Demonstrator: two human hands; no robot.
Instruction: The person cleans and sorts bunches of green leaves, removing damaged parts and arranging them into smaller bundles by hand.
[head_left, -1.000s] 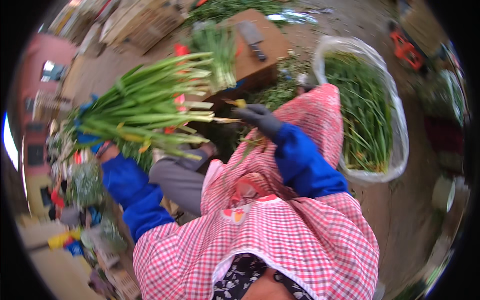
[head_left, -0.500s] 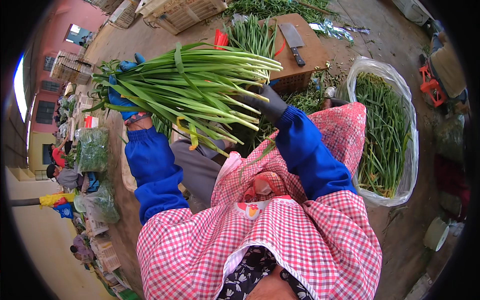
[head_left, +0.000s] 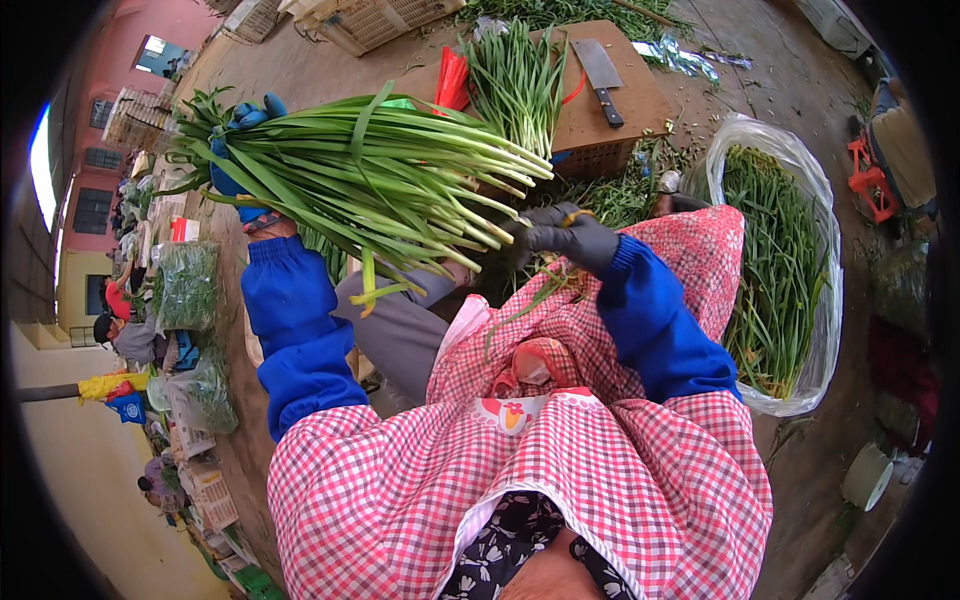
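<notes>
Concrete floor surrounds you, with green trimmings at two o'clock and a cleaver on a brown board at one. At ten o'clock your blue-gloved left hand clasps the garlic-chive bunch by its leafy end, pale stems pointing toward four. Your dark-gloved right hand, fingers curled, meets the stem tips; whether it pinches one, I cannot tell.

The long leaves look smooth and faintly glossy, the right glove matt and rubbery. The sleeves and checked apron are dull, creased cloth. At right, the bag is thin, shiny plastic; farther off, the knife blade is smooth metal, the crate rigid plastic.
</notes>
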